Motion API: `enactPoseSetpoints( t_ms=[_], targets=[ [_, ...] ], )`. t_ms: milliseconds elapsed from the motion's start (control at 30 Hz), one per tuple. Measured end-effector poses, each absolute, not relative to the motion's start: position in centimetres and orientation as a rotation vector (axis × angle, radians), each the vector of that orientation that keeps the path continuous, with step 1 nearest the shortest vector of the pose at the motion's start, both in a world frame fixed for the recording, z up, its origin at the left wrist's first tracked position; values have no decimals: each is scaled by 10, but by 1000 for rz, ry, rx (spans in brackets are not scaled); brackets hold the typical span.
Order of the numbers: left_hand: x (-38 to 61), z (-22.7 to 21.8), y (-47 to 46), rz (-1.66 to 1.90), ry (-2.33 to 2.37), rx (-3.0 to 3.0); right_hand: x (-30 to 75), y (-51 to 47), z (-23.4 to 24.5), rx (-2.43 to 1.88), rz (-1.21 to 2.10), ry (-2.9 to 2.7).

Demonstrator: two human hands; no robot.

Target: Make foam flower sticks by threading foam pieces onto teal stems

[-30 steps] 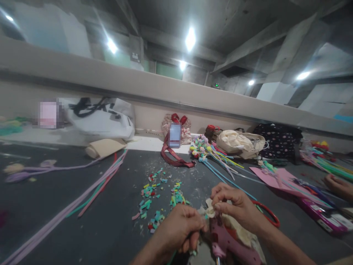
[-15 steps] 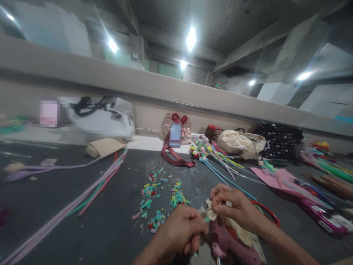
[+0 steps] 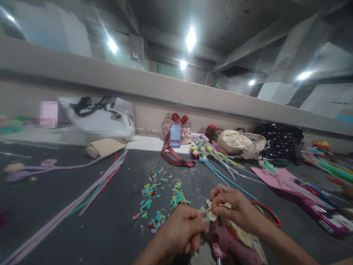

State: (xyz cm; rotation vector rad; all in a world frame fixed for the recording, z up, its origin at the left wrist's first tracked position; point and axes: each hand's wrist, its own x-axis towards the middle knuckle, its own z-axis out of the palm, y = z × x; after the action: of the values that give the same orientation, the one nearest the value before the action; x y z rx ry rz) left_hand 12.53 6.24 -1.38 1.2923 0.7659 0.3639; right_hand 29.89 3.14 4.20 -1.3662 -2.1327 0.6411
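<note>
My left hand point(image 3: 179, 230) is closed in a fist at the bottom centre, gripping a thin stem whose green end shows under the fingers. My right hand point(image 3: 234, 208) pinches a small cream flower piece point(image 3: 211, 213) right beside the left fist. A pink glue gun point(image 3: 228, 243) lies just below both hands on a cream cloth point(image 3: 245, 237). A red-handled loop point(image 3: 268, 215), apparently scissors, lies behind my right wrist.
Several coloured foam bits point(image 3: 154, 200) are scattered ahead on the dark table point(image 3: 55, 191). Long pipe cleaners point(image 3: 91, 191) lie to the left, a bunch of flower stems point(image 3: 212, 154) and bags point(image 3: 239, 143) at the back, pink paper point(image 3: 273, 176) to the right. Another person's hand point(image 3: 348, 190) shows at the right edge.
My hands have stayed in place, the right fingers working slightly on the cream piece. The other person's hand at the right has drawn back toward the frame edge.
</note>
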Motion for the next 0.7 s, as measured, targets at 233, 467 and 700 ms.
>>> enactPoseSetpoints(
  t_ms=[233, 467, 700],
  targets=[
    [124, -8, 61, 381, 804, 1256, 304, 32, 41, -1326, 695, -2101],
    [122, -8, 66, 416, 760, 1167, 319, 27, 36, -1331, 662, -1729],
    [116, -11, 72, 401, 511, 917, 305, 24, 31, -1281, 734, -1706]
  ],
)
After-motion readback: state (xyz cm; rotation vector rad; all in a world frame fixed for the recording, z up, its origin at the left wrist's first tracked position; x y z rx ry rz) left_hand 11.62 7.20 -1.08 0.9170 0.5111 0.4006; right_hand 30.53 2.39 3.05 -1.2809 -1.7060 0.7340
